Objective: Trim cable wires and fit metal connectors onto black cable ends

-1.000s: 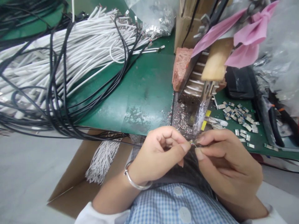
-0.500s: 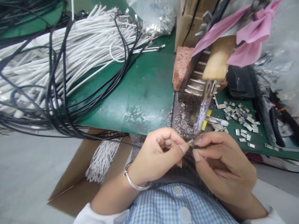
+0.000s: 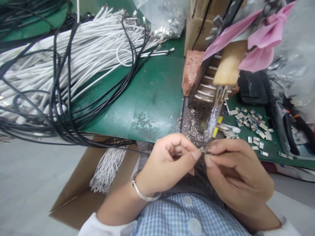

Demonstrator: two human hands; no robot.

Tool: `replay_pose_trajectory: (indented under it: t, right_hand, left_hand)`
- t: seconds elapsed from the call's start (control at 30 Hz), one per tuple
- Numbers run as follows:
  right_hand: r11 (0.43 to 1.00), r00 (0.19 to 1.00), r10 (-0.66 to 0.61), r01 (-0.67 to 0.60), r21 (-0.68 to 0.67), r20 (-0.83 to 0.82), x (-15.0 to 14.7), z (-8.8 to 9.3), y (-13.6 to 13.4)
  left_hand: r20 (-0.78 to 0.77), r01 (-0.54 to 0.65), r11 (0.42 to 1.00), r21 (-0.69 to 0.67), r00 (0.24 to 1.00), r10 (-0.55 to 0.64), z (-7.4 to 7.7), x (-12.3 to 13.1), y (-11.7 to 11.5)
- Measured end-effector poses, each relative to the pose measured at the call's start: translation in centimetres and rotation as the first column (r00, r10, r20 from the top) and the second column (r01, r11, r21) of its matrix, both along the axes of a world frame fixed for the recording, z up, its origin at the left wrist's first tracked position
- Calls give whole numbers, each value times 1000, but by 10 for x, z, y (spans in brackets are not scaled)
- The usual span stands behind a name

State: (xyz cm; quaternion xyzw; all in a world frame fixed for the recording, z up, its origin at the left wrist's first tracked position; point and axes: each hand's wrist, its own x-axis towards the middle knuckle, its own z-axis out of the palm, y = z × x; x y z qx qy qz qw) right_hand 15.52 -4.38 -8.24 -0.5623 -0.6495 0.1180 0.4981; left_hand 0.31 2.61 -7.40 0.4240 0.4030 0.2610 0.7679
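Observation:
Thumb and forefinger of my left hand are pinched together on a small metal connector, mostly covered by the fingertips. A black cable runs in from the left and disappears behind this hand. Close by on the right, my right hand has its thumb and fingers closed at the same spot. What lies in its pinch is too small to make out. Just above both hands stands the metal shaft of a clamped tool with a wooden handle, which looks like a soldering iron.
White cables and looped black cables cover the left of the green table. Several small connectors lie at right, near pliers. A brick stands behind. Below is a cardboard box with white cables.
Both hands have shifted very slightly to the right, fingertips still together at the connector. The things on the table have not moved.

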Motion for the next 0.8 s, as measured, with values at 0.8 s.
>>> replay_pose_trajectory:
  t: [0.8]
  right_hand:
    - [998, 998, 68, -68, -6, 19, 1, -2, -7]
  left_hand:
    - [31, 34, 999, -13, 999, -34, -6, -3, -4]
